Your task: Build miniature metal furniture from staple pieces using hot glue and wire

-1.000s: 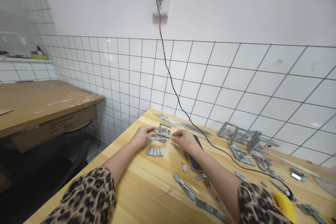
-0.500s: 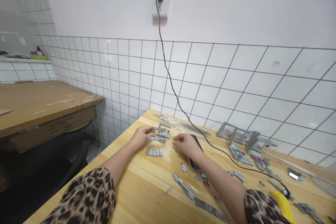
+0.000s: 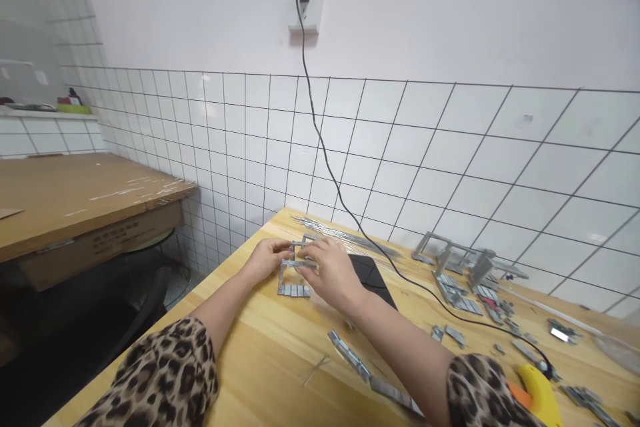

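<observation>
A small grey bracket-like frame [image 3: 295,264], with a row of flat segments along its base, stands near the table's far left corner. My left hand [image 3: 267,261] is closed with thumb and fingers at the left side of the grey frame. From the right, my right hand [image 3: 333,273] reaches over, its fingers and thumb closed on the top bars. It hides the frame's right end and part of a similar piece [image 3: 309,238] behind. A dark phone [image 3: 374,279] lies beside and partly behind my right hand.
Thin metal rods [image 3: 345,235] lie along the wall. More grey frames [image 3: 450,267] and loose parts sit at right. A black cable [image 3: 420,283] runs from the wall socket [image 3: 306,10] toward a yellow tool [image 3: 540,393]. A jointed grey strip [image 3: 350,355] lies in front.
My right hand has moved left, from beside the phone onto the grey frame, and its fingers have closed there. My left hand has stayed at the frame's left side.
</observation>
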Action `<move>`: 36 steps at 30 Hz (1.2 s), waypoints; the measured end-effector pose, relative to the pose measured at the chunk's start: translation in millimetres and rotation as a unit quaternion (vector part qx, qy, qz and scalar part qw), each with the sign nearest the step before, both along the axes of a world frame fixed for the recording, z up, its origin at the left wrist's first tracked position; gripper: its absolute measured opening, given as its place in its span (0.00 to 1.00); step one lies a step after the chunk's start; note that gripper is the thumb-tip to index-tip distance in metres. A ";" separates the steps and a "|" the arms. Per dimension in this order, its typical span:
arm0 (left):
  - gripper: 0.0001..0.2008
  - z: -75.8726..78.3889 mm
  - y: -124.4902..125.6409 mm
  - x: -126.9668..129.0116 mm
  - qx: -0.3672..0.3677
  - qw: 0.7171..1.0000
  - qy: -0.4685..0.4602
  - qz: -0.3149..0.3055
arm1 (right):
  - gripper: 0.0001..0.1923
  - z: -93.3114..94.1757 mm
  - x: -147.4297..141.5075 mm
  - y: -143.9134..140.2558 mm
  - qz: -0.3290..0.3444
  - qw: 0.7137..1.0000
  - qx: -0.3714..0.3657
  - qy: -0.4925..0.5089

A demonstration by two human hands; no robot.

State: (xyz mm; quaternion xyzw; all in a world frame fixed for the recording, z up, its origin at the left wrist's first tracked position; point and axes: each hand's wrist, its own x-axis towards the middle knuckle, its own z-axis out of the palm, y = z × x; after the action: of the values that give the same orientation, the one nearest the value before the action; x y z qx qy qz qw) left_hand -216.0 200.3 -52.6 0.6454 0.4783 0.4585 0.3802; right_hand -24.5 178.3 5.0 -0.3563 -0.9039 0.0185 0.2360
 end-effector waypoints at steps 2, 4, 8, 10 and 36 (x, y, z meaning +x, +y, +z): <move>0.15 1.5 -2.0 0.4 0.002 1.000 0.001 0.004 | 0.12 0.3 -8.6 -0.4 0.013 1.000 0.013 -0.021; 0.14 2.4 -3.2 1.0 0.002 1.000 0.000 0.007 | 0.13 1.2 -14.9 -0.8 0.015 0.999 0.020 -0.037; 0.14 5.2 -5.8 1.2 -0.006 1.000 -0.010 0.007 | 0.14 5.0 -21.9 -3.6 0.008 0.998 0.022 -0.063; 0.14 7.4 -7.9 0.5 -0.012 1.000 -0.016 0.000 | 0.14 5.9 -23.7 -4.9 0.003 0.997 0.020 -0.071; 0.15 18.8 -18.8 -42.3 -0.148 0.976 0.035 0.155 | 0.13 24.1 176.5 -69.2 -0.143 0.975 0.081 0.153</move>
State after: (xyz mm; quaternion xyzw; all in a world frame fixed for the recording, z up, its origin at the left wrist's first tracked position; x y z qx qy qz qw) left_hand -258.3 181.5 -33.8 0.5158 0.6481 0.4132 0.3783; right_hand 152.0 109.1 29.1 -0.4541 -0.7956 -0.0342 0.3996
